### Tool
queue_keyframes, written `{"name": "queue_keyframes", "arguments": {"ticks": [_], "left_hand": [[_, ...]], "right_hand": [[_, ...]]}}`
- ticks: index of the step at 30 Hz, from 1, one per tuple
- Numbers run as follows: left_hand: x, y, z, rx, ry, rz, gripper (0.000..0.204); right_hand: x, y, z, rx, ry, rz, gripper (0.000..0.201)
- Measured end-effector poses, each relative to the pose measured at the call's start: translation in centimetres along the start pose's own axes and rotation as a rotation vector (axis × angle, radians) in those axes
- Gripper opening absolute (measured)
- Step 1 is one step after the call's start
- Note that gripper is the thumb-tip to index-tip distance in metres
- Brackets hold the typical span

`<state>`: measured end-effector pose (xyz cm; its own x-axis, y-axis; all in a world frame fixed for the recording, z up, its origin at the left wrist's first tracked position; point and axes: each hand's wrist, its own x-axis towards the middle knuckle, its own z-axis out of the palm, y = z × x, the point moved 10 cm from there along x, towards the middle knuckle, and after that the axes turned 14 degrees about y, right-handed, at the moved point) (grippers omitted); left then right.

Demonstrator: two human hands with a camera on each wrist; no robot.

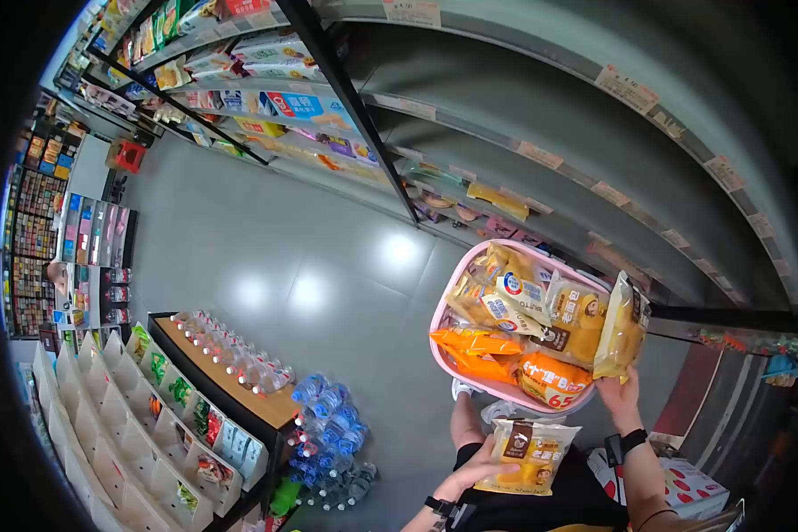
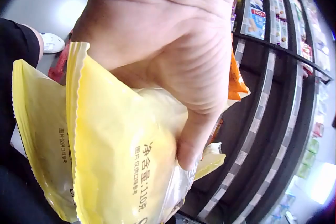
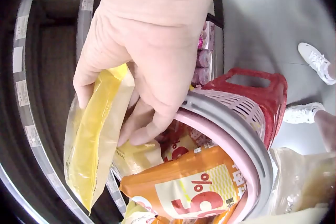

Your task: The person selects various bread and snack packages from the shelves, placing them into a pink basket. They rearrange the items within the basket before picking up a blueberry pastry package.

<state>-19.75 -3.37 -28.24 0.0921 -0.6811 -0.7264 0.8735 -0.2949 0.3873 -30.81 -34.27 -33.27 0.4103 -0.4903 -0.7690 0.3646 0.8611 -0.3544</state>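
My left hand grips a clear and yellow bag of packaged bread low in front of the body, the thumb pressed across its front. In the left wrist view a second yellow-edged bag shows close beside the gripped bag. At the basket's near right side, my right hand pinches another bread bag by its end, thumb on one face and fingers on the other. The pink basket holds several bread bags and orange snack bags.
Long grey shelves with price tags curve along the right. Stocked shelves stand farther back. To the left are a white snack rack, bottles on a wooden-topped stand and bundled water bottles. A red plastic frame is beside the basket.
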Motion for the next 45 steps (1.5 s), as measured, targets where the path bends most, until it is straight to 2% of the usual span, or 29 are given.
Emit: {"name": "queue_keyframes", "arguments": {"ticks": [2, 8, 11, 26, 35, 45], "left_hand": [[0.0, 0.2, 0.6, -0.013, -0.023, 0.016, 0.106], [0.5, 0.3, 0.9, 0.019, -0.019, 0.060, 0.112], [0.4, 0.0, 0.5, 0.019, 0.004, 0.052, 0.111], [-0.2, 0.6, -0.4, 0.021, 0.011, 0.014, 0.105], [-0.1, 1.2, -0.2, 0.027, 0.012, 0.011, 0.104], [-1.0, 1.7, 0.4, 0.044, 0.046, -0.024, 0.099]], "right_hand": [[0.4, 0.1, -1.3, 0.068, 0.041, 0.033, 0.058], [0.1, 0.0, -0.1, 0.038, 0.027, 0.010, 0.060], [-0.2, 0.0, 0.4, -0.055, 0.008, -0.033, 0.054], [0.2, -0.1, -0.7, 0.006, 0.029, -0.016, 0.056], [-0.5, 0.0, 1.2, -0.061, -0.011, -0.017, 0.058], [-0.1, -0.1, 0.4, -0.016, 0.021, -0.001, 0.056]]}}
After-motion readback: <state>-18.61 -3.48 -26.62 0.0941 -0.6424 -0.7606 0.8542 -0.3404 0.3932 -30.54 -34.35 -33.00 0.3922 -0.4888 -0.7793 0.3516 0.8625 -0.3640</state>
